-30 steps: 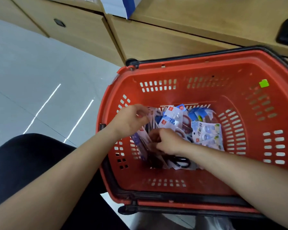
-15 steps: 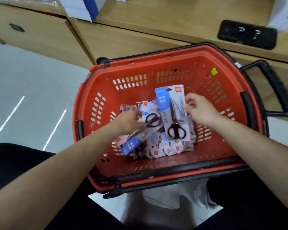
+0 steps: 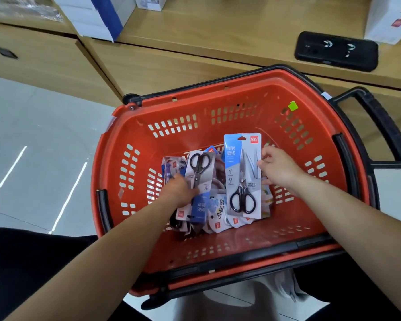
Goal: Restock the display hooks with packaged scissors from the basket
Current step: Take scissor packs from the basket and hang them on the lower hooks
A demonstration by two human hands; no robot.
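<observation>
A red plastic basket (image 3: pixel 310 230) sits on the floor in front of me, with several packaged scissors piled in its bottom. My right hand (image 3: pixel 278 169) pinches the right edge of an upright blue-and-grey scissors pack (image 3: pixel 242 174) with black handles at its lower end. My left hand (image 3: pixel 180 189) grips a second scissors pack (image 3: pixel 200 172), which lies upside down with its black handles at the far end. More packs (image 3: pixel 218 216) lie underneath. No display hooks are in view.
The basket's black handle (image 3: pixel 384 126) sticks out to the right. Behind the basket runs a low wooden shelf unit (image 3: pixel 195 45) with white boxes (image 3: pixel 97 15) and a black phone (image 3: pixel 336 50) on top. Pale tiled floor (image 3: pixel 33 140) lies to the left.
Both hands came up out of the pile, each with a scissors pack. My right hand has lifted its pack upright; my left hand's pack has risen slightly above the heap.
</observation>
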